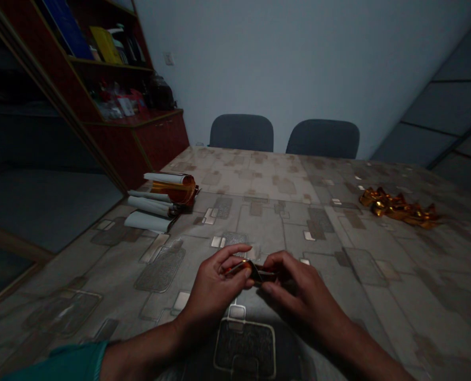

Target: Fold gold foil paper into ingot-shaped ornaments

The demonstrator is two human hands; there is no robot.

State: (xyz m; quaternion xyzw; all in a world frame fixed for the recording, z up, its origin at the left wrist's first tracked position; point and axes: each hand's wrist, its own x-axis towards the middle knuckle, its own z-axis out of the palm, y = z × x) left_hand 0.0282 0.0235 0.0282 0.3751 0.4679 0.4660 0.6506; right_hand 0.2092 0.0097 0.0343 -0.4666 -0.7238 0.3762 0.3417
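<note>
My left hand (218, 286) and my right hand (294, 286) meet just above the near edge of the patterned table (378, 296). Pinched between their fingers is a small folded strip of gold-orange foil (251, 271), dark and shiny, partly hidden by my fingertips. Far to the right lies a loose heap of crumpled gold foil pieces (397, 207). Toward the left stands a roll of orange-gold foil (172, 189) with white backing, beside several white paper rolls (150, 211). Neither hand touches these.
A dark red wooden shelf unit (136, 121) holding books and assorted items stands beyond the table's left side. Two dark grey chairs (283, 135) stand at the far edge against a pale wall. A dark glass-fronted surface lies to the left.
</note>
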